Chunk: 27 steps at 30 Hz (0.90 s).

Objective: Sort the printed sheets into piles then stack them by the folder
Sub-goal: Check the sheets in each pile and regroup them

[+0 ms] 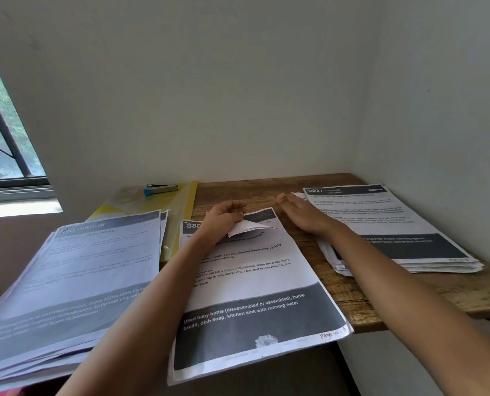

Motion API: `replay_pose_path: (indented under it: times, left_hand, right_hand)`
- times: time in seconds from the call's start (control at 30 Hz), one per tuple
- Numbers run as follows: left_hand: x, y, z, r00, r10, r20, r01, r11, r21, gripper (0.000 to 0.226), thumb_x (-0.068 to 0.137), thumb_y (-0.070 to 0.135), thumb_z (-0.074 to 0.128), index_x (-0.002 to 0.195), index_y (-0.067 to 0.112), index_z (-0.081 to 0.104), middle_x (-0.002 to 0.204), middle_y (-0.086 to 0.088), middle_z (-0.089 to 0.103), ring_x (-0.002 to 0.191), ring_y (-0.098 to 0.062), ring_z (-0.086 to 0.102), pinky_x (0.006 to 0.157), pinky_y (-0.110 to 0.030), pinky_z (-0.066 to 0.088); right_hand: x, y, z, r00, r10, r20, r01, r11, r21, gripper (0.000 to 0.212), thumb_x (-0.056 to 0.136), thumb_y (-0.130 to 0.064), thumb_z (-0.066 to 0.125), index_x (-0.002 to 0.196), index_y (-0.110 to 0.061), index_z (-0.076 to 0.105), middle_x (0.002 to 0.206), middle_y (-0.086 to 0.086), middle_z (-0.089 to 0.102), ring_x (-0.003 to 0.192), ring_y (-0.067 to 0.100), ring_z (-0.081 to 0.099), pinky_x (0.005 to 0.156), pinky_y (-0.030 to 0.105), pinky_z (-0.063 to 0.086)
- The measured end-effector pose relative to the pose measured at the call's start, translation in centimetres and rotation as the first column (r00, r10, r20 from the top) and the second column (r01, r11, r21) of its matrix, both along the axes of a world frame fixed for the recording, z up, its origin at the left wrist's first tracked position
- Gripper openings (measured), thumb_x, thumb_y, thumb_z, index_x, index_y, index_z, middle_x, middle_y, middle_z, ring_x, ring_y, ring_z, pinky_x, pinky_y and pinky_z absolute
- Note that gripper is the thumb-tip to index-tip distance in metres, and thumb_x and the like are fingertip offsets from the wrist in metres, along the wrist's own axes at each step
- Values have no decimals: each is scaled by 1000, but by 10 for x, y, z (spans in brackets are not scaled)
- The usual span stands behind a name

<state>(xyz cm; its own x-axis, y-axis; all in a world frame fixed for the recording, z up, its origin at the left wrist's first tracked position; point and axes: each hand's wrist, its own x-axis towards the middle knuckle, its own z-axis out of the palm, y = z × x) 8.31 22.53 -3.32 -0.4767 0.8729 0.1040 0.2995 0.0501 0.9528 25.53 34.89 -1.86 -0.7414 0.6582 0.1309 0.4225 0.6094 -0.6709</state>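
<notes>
Wooden table; left hand pinches sheet

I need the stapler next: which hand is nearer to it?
Left. The left hand pinches the curled top edge of the middle sheet, just right of the stapler; the right hand rests open farther right, by the right-hand pile.

A blue stapler lies near the back wall. The wooden bench fills the corner; a barred window stands left.
</notes>
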Motion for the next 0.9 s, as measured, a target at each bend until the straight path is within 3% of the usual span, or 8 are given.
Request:
replay_pose_path:
  times: [0.1, 0.17, 0.27, 0.43, 0.63, 0.77, 0.9]
  left_hand:
    - [-1, 2, -2, 1000, -5, -8, 5, 1000, -1, 31, 92, 0, 54, 119, 12, 63, 120, -8, 65, 106, -13, 59, 105, -28, 41]
    - [-4, 4, -5, 999, 5, -36, -5, 1000, -13, 24, 86, 14, 60, 107, 24, 68, 115, 0, 69, 109, -14, 60, 111, -37, 37]
    - [-13, 9, -11, 997, 29, -66, -31, 999, -28, 23, 70, 34, 59, 88, 40, 71, 105, 12, 71, 113, -18, 61, 113, -46, 32]
    - [-16, 11, -13, 994, 2, -106, -3, 1000, -12, 27, 69, 40, 56, 83, 61, 66, 103, 20, 69, 119, -16, 56, 117, -49, 21]
    - [-19, 14, -16, 993, -5, -118, 6, 1000, 4, 25, 72, 41, 53, 82, 60, 66, 105, 23, 66, 123, -18, 53, 118, -52, 16]
    - [-22, 18, -20, 993, -12, -116, 14, 1000, 19, 20, 73, 42, 53, 85, 50, 67, 104, 25, 66, 124, -15, 52, 119, -50, 15]
    - [-23, 20, -22, 992, -19, -121, 22, 1000, 19, 20, 73, 42, 52, 86, 50, 66, 105, 25, 64, 126, -15, 50, 119, -49, 16]
  right_hand:
    - [-5, 2, -4, 999, 6, 34, -7, 1000, 21, 63, 97, -57, 14, 140, -22, 44, 152, 5, 33, 142, 25, 25, 115, 39, 17]
    - [-8, 5, -7, 999, 7, 49, -7, 1000, 11, 67, 95, -61, 12, 140, -23, 45, 152, 5, 34, 142, 27, 27, 117, 43, 18]
    - [-8, 6, -7, 999, -8, 41, 9, 1000, -20, 65, 96, -59, 12, 145, -24, 37, 155, 2, 28, 143, 24, 22, 115, 39, 16]
    - [-8, 6, -6, 1000, -9, -15, 8, 998, -62, 64, 95, -60, 14, 143, -27, 41, 148, 2, 40, 138, 22, 34, 110, 34, 23]
    - [-8, 7, -7, 1000, -11, -25, 9, 997, -80, 66, 91, -66, 13, 138, -33, 45, 144, 2, 46, 134, 22, 39, 111, 40, 28]
    - [-8, 6, -6, 998, 12, -63, -16, 998, -69, 53, 98, -56, 14, 129, -34, 51, 139, 0, 51, 130, 20, 43, 106, 37, 31]
    - [-7, 6, -7, 997, 29, -78, -34, 997, -70, 49, 101, -49, 14, 125, -34, 53, 135, 0, 55, 127, 19, 45, 109, 41, 31]
